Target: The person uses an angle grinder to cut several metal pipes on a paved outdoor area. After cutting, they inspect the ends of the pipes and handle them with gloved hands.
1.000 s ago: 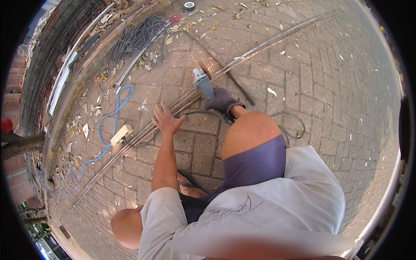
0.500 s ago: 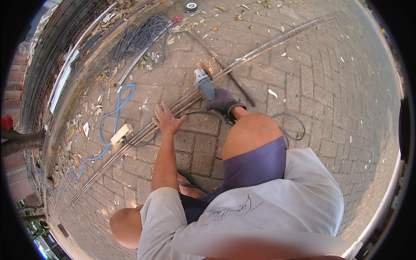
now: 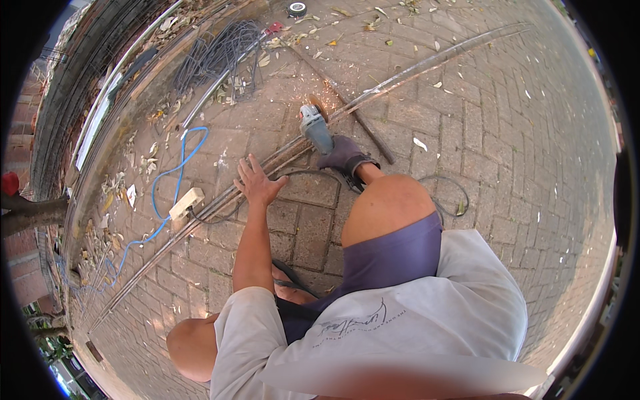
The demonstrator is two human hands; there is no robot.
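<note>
My right hand (image 3: pixel 341 153), in a dark glove, is wrapped round the body of an angle grinder (image 3: pixel 315 128) with a grey-blue casing. Its thin disc (image 3: pixel 319 105) meets the long metal bars (image 3: pixel 387 85), and sparks fly around that spot. The bars run diagonally from lower left to upper right, with a rusty rod (image 3: pixel 365 127) crossing them close to the disc. Bare and with fingers spread, my left hand (image 3: pixel 259 187) lies at the bars to the left of the grinder. Whether its palm presses on them is hard to see.
A cream power strip (image 3: pixel 187 204) with a blue cord (image 3: pixel 157 193) sits by the bars at left. A dark cable (image 3: pixel 313 173) loops below the grinder. Farther off lie a tangled wire heap (image 3: pixel 217 57), a silvery pipe (image 3: pixel 213 93), a tape roll (image 3: pixel 296 9) and dry leaves on brick paving.
Sparks now show farther out beyond the disc. Both hands and the grinder stay in nearly the same place.
</note>
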